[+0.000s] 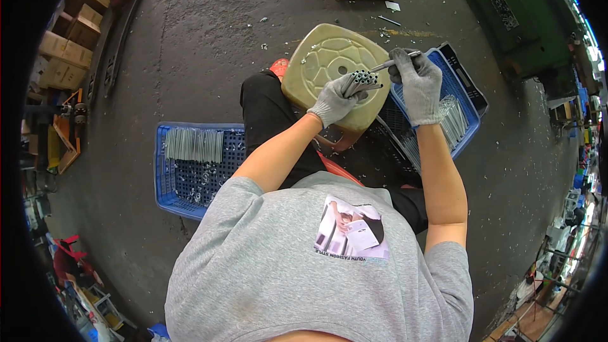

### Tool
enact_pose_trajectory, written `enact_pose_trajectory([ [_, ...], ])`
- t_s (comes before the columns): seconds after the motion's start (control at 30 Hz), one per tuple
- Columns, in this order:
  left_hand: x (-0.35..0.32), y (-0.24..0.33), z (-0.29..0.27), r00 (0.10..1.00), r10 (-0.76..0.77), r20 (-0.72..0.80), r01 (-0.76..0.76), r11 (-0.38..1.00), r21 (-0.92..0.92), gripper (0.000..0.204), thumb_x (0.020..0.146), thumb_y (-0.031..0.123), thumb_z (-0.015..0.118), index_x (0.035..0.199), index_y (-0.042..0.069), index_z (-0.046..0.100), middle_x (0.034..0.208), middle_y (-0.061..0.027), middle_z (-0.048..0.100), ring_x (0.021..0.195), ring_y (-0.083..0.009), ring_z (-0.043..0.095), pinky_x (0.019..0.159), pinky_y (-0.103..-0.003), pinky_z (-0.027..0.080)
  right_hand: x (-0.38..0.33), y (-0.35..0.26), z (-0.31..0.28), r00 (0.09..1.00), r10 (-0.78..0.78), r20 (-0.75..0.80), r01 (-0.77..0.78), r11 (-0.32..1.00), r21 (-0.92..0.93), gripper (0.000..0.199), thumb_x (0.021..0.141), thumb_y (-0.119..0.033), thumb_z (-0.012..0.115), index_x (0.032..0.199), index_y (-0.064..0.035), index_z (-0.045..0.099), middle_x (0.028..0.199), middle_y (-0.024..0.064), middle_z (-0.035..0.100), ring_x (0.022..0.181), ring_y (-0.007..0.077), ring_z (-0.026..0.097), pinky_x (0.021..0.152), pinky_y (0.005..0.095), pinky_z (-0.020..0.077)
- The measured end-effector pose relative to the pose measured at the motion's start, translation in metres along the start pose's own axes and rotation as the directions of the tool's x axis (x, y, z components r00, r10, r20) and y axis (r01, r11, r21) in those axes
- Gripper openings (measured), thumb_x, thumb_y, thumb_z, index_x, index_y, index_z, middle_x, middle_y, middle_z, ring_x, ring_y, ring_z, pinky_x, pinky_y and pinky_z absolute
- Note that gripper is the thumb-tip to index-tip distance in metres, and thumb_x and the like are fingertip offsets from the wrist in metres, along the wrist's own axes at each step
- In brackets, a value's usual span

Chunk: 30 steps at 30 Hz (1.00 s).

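The gloved left hand (334, 100) is clamped on a bundle of short grey metal tubes (361, 80), open ends up; the gloved right hand (419, 85), just right of it, pinches one thin metal rod (387, 63) pointing leftward at the bundle.

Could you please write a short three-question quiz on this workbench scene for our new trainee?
1. True or false: the left hand grips a bundle of metal tubes.
2. What does the right hand hold? A) a hammer B) a single metal tube C) a brush
3. Fill in: the stool in front of the person is ____ in colour.

Key:
1. True; the tube ends face the camera.
2. B; the bundle in the other hand is close by it.
3. Yellowish beige; a blue crate of tubes sits at the person's left, and another blue crate at the right.
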State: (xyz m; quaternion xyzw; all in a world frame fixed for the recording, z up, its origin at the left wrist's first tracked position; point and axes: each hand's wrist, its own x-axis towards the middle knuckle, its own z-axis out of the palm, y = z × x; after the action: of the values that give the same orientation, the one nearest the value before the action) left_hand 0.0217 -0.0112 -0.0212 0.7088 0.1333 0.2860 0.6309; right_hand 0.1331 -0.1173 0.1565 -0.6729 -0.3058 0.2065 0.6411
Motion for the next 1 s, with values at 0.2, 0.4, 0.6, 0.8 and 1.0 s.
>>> enact_pose_trajectory([
  [0.2, 0.0, 0.007, -0.001, 1.0, -0.009, 0.005, 0.009, 1.0, 0.009, 0.027, 0.084, -0.011, 0.06, 0.107, 0.002, 0.059, 0.107, -0.0023, 0.07, 0.096, -0.0088, 0.067, 0.08, -0.019, 0.054, -0.001, 0.001, 0.001, 0.999, 0.033, -0.002, -0.033, 0.999, -0.033, 0.012, 0.091, -0.01, 0.064, 0.092, 0.0009, 0.068, 0.072, 0.0052, 0.066, 0.06, 0.0082, 0.055, 0.057, 0.018, 0.046],
  [0.4, 0.0, 0.003, 0.0, 1.0, -0.007, -0.003, 0.007, 1.0, 0.013, 0.027, 0.083, -0.012, 0.059, 0.107, 0.002, 0.059, 0.106, -0.0022, 0.07, 0.094, -0.0084, 0.067, 0.079, -0.019, 0.054, -0.006, -0.006, 0.006, 0.985, -0.15, 0.091, 0.162, 0.976, -0.146, 0.011, 0.092, -0.009, 0.063, 0.093, 0.0003, 0.068, 0.072, 0.0047, 0.066, 0.06, 0.0082, 0.055, 0.058, 0.0182, 0.0461],
  [0.6, 0.0, -0.003, 0.004, 0.999, 0.005, -0.053, -0.01, 0.996, -0.09, 0.027, 0.076, -0.001, 0.069, 0.102, 0.007, 0.063, 0.087, 0.0006, 0.067, 0.07, -0.0131, 0.057, 0.067, -0.025, 0.048, -0.001, -0.001, 0.002, 0.939, -0.277, 0.206, 0.331, 0.887, -0.32, 0.01, 0.092, -0.007, 0.062, 0.096, 0.0001, 0.068, 0.074, 0.0043, 0.067, 0.061, 0.0075, 0.055, 0.059, 0.0183, 0.0459],
  [0.8, -0.002, -0.002, 0.002, 0.998, 0.023, -0.061, -0.028, 0.995, -0.092, 0.026, 0.076, 0.001, 0.069, 0.1, 0.007, 0.063, 0.085, 0.0007, 0.067, 0.068, -0.0134, 0.056, 0.065, -0.026, 0.048, -0.008, -0.01, 0.006, 0.99, -0.137, 0.037, 0.139, 0.99, -0.039, 0.008, 0.086, -0.006, 0.068, 0.09, 0.001, 0.069, 0.071, 0.0027, 0.066, 0.056, 0.007, 0.05, 0.052, 0.019, 0.0393],
  [1.0, -0.001, 0.0, -0.001, 0.999, -0.029, 0.019, 0.028, 1.0, 0.008, 0.03, 0.082, -0.016, 0.055, 0.107, 0.001, 0.059, 0.104, -0.0042, 0.07, 0.089, -0.0095, 0.066, 0.08, -0.021, 0.055, -0.011, -0.005, 0.008, 0.997, -0.066, 0.034, 0.066, 0.997, -0.027, 0.007, 0.086, -0.005, 0.068, 0.089, 0.001, 0.069, 0.071, 0.0027, 0.066, 0.055, 0.0072, 0.049, 0.052, 0.0194, 0.0392],
])
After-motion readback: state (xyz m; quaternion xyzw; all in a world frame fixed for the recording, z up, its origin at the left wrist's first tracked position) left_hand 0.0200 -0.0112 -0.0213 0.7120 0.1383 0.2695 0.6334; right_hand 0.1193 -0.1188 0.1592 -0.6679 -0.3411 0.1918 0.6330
